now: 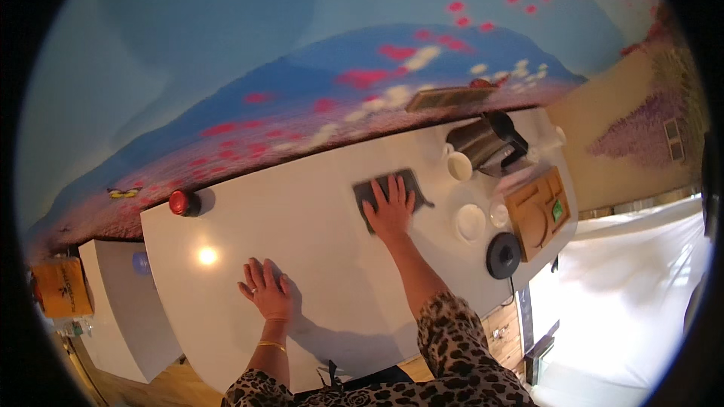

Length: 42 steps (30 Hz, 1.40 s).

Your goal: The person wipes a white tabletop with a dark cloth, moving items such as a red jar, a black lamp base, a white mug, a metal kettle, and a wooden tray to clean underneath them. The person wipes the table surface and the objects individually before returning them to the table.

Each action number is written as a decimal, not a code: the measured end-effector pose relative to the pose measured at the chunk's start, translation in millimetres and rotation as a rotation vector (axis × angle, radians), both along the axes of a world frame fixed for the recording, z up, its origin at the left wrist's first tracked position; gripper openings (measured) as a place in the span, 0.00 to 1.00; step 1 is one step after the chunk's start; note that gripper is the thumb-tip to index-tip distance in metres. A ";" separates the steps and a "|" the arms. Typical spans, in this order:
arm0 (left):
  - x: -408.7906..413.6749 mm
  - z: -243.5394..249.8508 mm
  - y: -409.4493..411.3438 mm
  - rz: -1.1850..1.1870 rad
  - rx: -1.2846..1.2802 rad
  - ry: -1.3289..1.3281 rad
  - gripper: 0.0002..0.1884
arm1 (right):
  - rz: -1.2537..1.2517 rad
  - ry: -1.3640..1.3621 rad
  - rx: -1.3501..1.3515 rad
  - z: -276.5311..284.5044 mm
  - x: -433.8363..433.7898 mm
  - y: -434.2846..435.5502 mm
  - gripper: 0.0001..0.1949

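Observation:
My right hand (390,206) lies flat with fingers spread on a dark grey cloth (362,209), which rests on the white tabletop (334,271). One corner of the cloth sticks out to the right of the hand. Further left and nearer to me, my left hand (268,293) is on or just over the bare tabletop, fingers apart and holding nothing. A ring and a gold-coloured bracelet are on that hand and wrist. What the right palm covers is hidden.
Right of the cloth are a metal electric kettle (475,144), a white cup (460,166), a white dish (470,223), a black kettle base (503,255) with a cord and a wooden tray (517,212). A red-topped container (184,202) stands far left, by the painted wall (226,90).

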<state>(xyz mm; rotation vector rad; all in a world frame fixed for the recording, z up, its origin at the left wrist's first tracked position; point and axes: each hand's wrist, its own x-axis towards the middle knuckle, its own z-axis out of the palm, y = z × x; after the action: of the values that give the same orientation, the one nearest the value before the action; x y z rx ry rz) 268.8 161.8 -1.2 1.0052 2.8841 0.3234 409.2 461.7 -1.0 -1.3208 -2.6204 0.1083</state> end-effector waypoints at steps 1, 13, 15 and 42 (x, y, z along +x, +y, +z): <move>1.3 -3.6 0.1 -0.014 0.009 0.021 0.27 | -0.048 0.047 -0.012 -0.7 -9.9 10.3 0.30; -8.5 -11.1 -13.8 0.020 -0.013 0.111 0.29 | 0.372 -0.030 -0.376 28.2 127.8 -223.6 0.30; -1.9 -3.2 -4.2 0.040 -0.077 0.101 0.29 | 0.214 0.006 -0.261 22.4 176.6 -193.6 0.30; 147.6 -1.8 -127.6 -0.433 0.033 0.059 0.32 | -0.307 0.009 -0.028 7.4 308.6 -179.0 0.28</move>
<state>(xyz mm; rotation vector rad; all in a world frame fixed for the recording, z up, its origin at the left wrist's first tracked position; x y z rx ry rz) 416.4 34.3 -2.9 1.6234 2.6152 0.3123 717.7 282.6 6.4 -1.7072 -2.3817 0.1025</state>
